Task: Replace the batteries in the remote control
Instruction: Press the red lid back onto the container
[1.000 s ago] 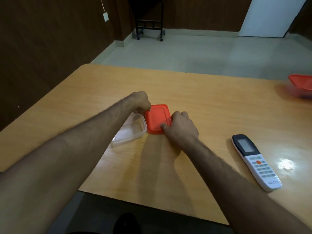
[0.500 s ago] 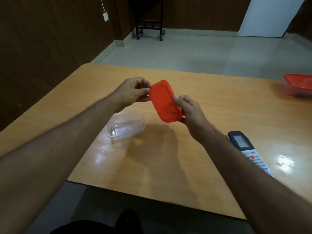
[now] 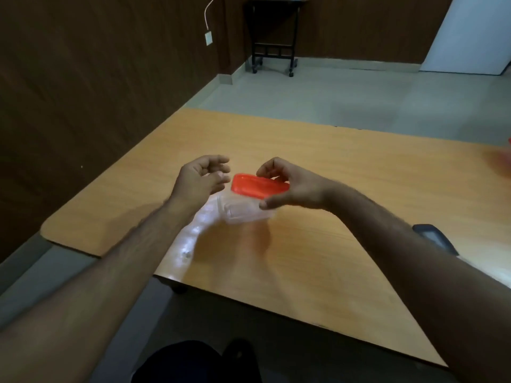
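My right hand [image 3: 293, 183] grips the orange lid [image 3: 258, 186] by its right end, thumb below and fingers above, holding it flat just over the clear plastic container [image 3: 243, 212] on the table. My left hand [image 3: 203, 179] hovers just left of the lid with fingers loosely curled and holds nothing. The remote control [image 3: 432, 237] lies on the table to the right; only its dark top end shows, the rest hidden behind my right forearm. No batteries are visible.
The wooden table [image 3: 345, 167] has its rounded left corner near and its front edge close to me. A blurred orange object [image 3: 502, 158] sits at the far right edge. A black wheeled stand [image 3: 273, 37] stands on the floor beyond.
The lid has gone from upright between both hands to flat above the clear container. My left hand has let go of it. The view has shifted left.
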